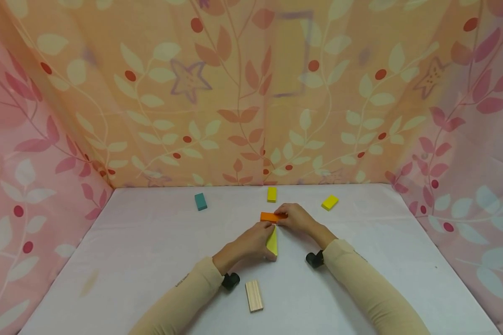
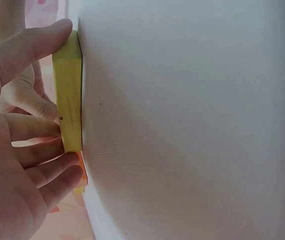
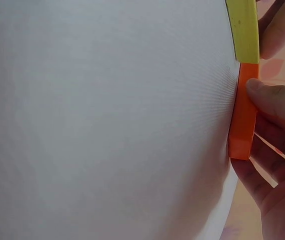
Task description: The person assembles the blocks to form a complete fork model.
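My left hand point(image 1: 251, 243) holds a light yellow block point(image 1: 273, 243) flat on the white table, thumb at its near end. In the left wrist view the thumb lies on one end of that block point(image 2: 68, 100) and the fingers reach its far end. Just beyond it, an orange rectangular block point(image 1: 268, 217) lies crosswise, gripped by my right hand point(image 1: 299, 219). In the right wrist view my thumb rests on one long side of the orange block point(image 3: 244, 110), with fingers by its end. The two blocks appear to touch there.
A teal block point(image 1: 200, 201) lies at the back left. Two bright yellow blocks, one at the back middle point(image 1: 272, 194) and one at the back right point(image 1: 329, 202), lie beyond my hands. A plain wooden block point(image 1: 254, 296) is near the front. Patterned curtains point(image 1: 251, 116) surround the table.
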Available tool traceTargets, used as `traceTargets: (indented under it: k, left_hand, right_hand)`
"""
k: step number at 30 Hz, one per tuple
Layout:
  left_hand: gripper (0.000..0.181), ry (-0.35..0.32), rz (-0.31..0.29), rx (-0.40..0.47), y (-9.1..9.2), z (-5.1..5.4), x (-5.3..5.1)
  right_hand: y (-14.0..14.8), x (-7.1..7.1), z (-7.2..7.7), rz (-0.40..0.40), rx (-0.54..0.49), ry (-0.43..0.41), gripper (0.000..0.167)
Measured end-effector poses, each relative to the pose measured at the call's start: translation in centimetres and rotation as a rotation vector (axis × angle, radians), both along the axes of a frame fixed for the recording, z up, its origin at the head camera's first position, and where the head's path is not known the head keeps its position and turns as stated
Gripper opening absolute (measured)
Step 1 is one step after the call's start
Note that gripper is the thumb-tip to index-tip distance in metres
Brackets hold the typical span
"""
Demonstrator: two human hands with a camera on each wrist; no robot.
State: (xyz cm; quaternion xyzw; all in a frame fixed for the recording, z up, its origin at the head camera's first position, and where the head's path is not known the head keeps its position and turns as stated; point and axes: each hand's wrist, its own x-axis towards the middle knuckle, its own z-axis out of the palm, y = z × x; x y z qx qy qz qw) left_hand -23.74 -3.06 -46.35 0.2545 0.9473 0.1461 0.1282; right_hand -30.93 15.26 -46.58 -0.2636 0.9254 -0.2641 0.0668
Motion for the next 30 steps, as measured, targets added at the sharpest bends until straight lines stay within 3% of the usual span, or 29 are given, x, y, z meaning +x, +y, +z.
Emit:
traceTargets:
  k: [20, 30]
  left_hand:
    - [0.097, -0.017, 0.008, 0.0, -0.09, 0.12, 0.3]
    - [0.095, -0.05, 0.054, 0.029, -0.3, 0.1, 0.32]
  right_hand:
    - [0.17, 0.16, 0.35, 0.022, -0.001, -0.019, 0.028]
    - [0.04, 0.01, 0.42, -0.004, 0.012, -0.048, 0.029]
